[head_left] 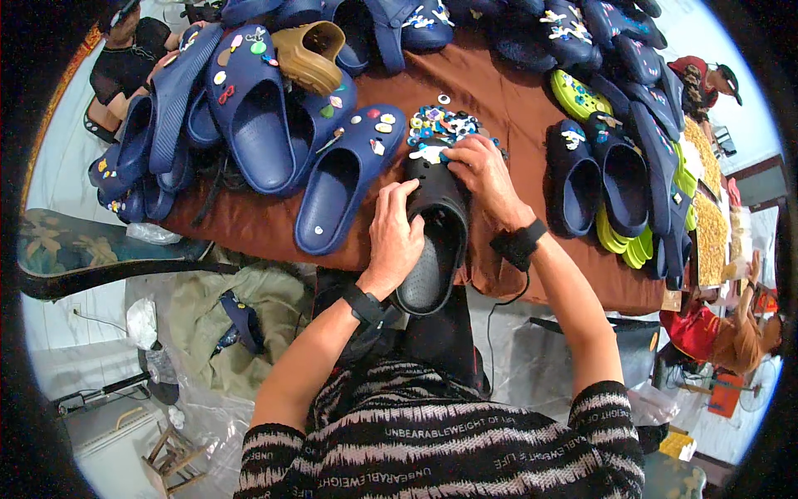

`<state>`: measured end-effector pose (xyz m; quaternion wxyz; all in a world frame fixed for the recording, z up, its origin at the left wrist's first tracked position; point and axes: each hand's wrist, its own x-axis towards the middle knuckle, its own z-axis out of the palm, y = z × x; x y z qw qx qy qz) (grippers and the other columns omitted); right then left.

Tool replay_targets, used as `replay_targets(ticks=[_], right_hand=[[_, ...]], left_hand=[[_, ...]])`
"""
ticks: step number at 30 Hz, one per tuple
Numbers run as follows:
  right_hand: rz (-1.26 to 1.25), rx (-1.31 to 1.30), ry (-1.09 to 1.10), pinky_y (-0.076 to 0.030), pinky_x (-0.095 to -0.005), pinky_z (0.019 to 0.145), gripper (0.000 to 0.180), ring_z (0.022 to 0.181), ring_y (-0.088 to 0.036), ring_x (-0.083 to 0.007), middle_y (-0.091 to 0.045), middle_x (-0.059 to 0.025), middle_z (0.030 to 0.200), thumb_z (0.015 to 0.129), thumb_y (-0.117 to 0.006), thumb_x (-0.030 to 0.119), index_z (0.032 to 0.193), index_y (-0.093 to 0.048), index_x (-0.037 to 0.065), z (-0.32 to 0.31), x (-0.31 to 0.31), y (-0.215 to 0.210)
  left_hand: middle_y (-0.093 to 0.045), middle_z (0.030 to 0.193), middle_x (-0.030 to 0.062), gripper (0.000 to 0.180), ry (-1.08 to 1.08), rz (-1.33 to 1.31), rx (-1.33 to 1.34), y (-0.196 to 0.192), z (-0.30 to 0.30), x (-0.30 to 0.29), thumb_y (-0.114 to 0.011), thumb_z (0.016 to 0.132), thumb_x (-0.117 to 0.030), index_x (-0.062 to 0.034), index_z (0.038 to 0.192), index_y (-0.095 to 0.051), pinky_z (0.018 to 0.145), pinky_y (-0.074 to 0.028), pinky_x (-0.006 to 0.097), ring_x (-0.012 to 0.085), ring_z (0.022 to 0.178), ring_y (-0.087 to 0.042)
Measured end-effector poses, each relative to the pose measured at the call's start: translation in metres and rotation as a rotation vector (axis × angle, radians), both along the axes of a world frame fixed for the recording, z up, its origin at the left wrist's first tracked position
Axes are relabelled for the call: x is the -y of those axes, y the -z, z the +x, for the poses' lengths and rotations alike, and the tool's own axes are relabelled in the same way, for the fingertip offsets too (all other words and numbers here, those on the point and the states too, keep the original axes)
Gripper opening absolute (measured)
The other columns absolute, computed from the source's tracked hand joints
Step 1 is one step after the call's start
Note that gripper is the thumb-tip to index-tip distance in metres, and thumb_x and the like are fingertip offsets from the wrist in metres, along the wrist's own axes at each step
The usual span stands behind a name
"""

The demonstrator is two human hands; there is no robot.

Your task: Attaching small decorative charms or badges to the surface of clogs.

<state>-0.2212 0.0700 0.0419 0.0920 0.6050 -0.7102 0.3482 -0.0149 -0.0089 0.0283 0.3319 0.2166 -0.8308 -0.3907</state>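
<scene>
A black clog [431,249] stands at the table's front edge, toe pointing away from me and heel toward my body. My left hand [393,235] grips its left side, thumb at the opening and fingers along the upper. At the toe, my right hand [485,176] is closed, its fingertips pinching the right end of a white and blue shoe charm [428,155]. Small holes show in the clog's upper below that charm. Just beyond the toe lies a pile of loose shoe charms [442,123] in mixed colours. My right fingers partly cover the toe.
A navy clog [349,179] with charms lies left of my left hand. More navy clogs [249,116] and a brown clog [312,55] are heaped behind it. Navy and lime clogs [579,93] line the right side of the brown tablecloth [515,108]. Other people sit around the table.
</scene>
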Motion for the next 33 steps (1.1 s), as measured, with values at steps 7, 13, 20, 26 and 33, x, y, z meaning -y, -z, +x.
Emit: replay_targets(ticks=[7, 13, 20, 26, 33], right_hand=[[0.035, 0.026, 0.065, -0.048, -0.0429, 0.087, 0.015, 0.097, -0.061, -0.035, -0.068, -0.0146, 0.097, 0.083, -0.072, 0.007, 0.097, -0.07, 0.002, -0.002, 0.012, 0.004], [0.005, -0.012, 0.093, -0.046, -0.0446, 0.085, 0.014, 0.093, -0.06, -0.0353, -0.064, -0.0139, 0.089, 0.082, -0.072, 0.007, 0.095, -0.07, 0.005, 0.006, 0.011, 0.004], [0.075, -0.016, 0.016, -0.045, -0.0426, 0.088, 0.015, 0.096, -0.06, -0.0323, -0.066, -0.0099, 0.093, 0.082, -0.073, 0.01, 0.096, -0.071, 0.007, 0.0, 0.002, -0.004], [0.042, -0.184, 0.031, -0.046, -0.0415, 0.09, 0.012, 0.096, -0.061, -0.0303, -0.067, -0.0088, 0.096, 0.085, -0.068, 0.012, 0.096, -0.071, 0.008, -0.002, 0.01, -0.003], [0.083, -0.207, 0.061, -0.045, -0.0421, 0.092, 0.019, 0.1, -0.06, -0.0288, -0.067, -0.0075, 0.104, 0.087, -0.066, 0.012, 0.105, -0.069, 0.008, 0.004, 0.006, -0.002]], left_hand=[[-0.054, 0.124, 0.0215, 0.05, -0.011, 0.031, -0.027, -0.003, -0.001, -0.004, -0.055, 0.08, 0.009, -0.003, 0.128, -0.053, 0.106, -0.042, 0.045, 0.0414, 0.121, -0.053], [-0.054, 0.124, 0.0213, 0.05, -0.025, 0.053, -0.023, -0.004, 0.001, -0.003, -0.056, 0.079, 0.009, -0.0029, 0.128, -0.053, 0.106, -0.042, 0.045, 0.0414, 0.122, -0.052], [-0.053, 0.124, 0.0215, 0.051, -0.016, 0.063, -0.016, -0.006, 0.001, -0.004, -0.055, 0.079, 0.009, -0.0031, 0.129, -0.053, 0.106, -0.042, 0.046, 0.0415, 0.122, -0.052], [-0.053, 0.124, 0.0216, 0.052, -0.027, 0.049, -0.023, -0.006, 0.0, -0.003, -0.055, 0.079, 0.01, -0.0029, 0.129, -0.053, 0.106, -0.042, 0.046, 0.0416, 0.122, -0.052], [-0.052, 0.125, 0.0206, 0.054, -0.006, 0.054, -0.013, -0.004, 0.0, -0.003, -0.06, 0.078, 0.008, -0.0047, 0.13, -0.051, 0.104, -0.043, 0.047, 0.0417, 0.122, -0.051]])
